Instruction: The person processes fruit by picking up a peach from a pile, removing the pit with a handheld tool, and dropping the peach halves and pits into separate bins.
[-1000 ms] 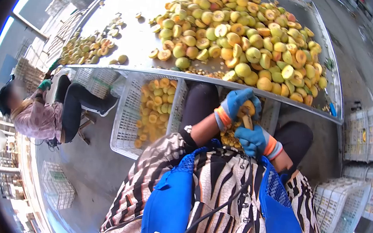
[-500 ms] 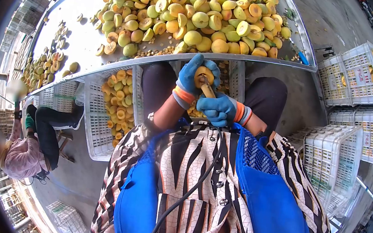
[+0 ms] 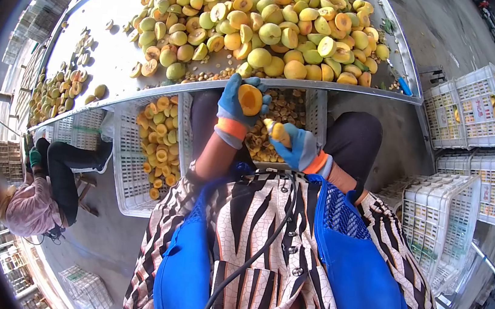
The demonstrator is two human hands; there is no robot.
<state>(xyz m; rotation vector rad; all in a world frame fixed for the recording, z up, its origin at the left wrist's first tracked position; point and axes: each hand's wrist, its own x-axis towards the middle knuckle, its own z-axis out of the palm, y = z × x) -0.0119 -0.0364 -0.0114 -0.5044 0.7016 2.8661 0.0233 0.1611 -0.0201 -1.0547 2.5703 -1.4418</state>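
My left hand (image 3: 238, 103), in a blue and grey glove with an orange cuff, holds a halved yellow fruit (image 3: 250, 100) with its hollow cut face up. To its right, my right hand (image 3: 297, 148) is closed round a yellowish tool handle (image 3: 277, 133); the tool's working end is hard to make out. The two hands are apart, just below the table's edge. Beneath them a crate holds brown and yellow scraps (image 3: 277, 112). Beyond the hands lies a big heap of halved green-yellow fruit (image 3: 270, 33).
The metal table (image 3: 207, 81) spans the top. A white crate of fruit halves (image 3: 127, 193) stands left of my legs. Stacked crates (image 3: 472, 107) and another crate (image 3: 436, 212) stand at right. A co-worker (image 3: 38, 198) sits at the far left. A blue-handled tool (image 3: 404, 86) lies on the table.
My hands have moved apart. The tool has come away from the fruit in my left hand, whose hollow now shows. The scraps below show more.
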